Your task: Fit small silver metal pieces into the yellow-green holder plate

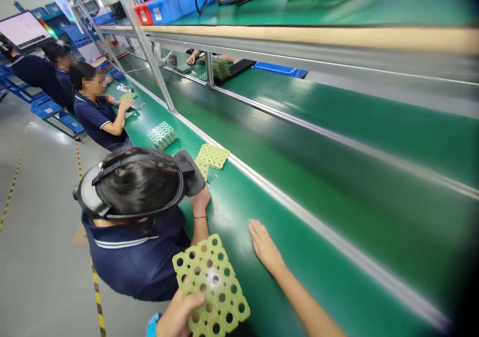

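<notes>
In the head view, my left hand [178, 311] grips a flat yellow-green plate with rows of round holes [215, 289] at the bottom middle. My thumb lies across its face; the fingers behind it are hidden. The plate is tilted up above the table edge. To the right, my right hand [265, 247] rests on the green tabletop [239, 267] with its fingers stretched out. A tiny pale bit shows at its fingertips, too small to name.
A co-worker wearing a headset [138, 187] sits close on my left. Beyond them lie similar yellow-green plates [212, 156] and a stack of green plates [162, 135]. A metal rail [299, 222] runs along the table; a shelf [337, 40] hangs above. Other people work farther back.
</notes>
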### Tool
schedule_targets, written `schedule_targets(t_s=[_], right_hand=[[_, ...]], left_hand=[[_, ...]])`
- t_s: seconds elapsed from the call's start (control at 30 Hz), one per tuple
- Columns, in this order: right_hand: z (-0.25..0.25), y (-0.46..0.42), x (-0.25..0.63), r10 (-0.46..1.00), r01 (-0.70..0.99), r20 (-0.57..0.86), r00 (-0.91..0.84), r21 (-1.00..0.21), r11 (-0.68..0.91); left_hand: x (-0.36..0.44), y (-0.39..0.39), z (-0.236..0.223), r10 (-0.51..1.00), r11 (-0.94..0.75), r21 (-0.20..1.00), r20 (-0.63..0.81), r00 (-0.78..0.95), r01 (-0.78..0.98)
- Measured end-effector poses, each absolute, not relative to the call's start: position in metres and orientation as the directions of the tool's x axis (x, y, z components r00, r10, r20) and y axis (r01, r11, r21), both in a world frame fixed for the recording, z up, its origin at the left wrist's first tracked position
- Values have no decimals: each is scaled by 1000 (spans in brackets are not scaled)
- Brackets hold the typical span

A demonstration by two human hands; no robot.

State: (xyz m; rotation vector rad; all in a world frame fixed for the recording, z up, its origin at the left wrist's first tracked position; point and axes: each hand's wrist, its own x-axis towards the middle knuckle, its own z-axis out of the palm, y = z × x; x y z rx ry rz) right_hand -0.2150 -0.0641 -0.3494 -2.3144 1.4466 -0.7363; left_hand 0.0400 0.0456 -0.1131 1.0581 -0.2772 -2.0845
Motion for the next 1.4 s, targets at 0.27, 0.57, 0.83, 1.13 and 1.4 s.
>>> schedule_targets(t_s=[0.27, 0.57, 0.83, 1.13, 1.4], right_hand=[[-335, 59, -282, -998, -747, 29, -54, -665, 21], [-320, 54, -290, -971, -796, -236, -26, -583, 163], [-312, 29, -275, -925, -867, -379, 2, -462, 188], [-301, 44, -285, -826, -717, -562, -32, -564, 411], [-282, 66, -294, -757, -413, -652, -49, -677, 609]], left_hand=[[46, 87, -107, -734, -670, 241, -357, -578, 702], [8, 117, -70, -744, -667, 285, -211, -634, 688], [-33, 125, -17, -761, -642, 428, -254, -597, 636], [-38, 137, -9, -729, -676, 408, -250, -638, 613], [-13, 137, -39, -803, -593, 428, -256, -538, 681]])
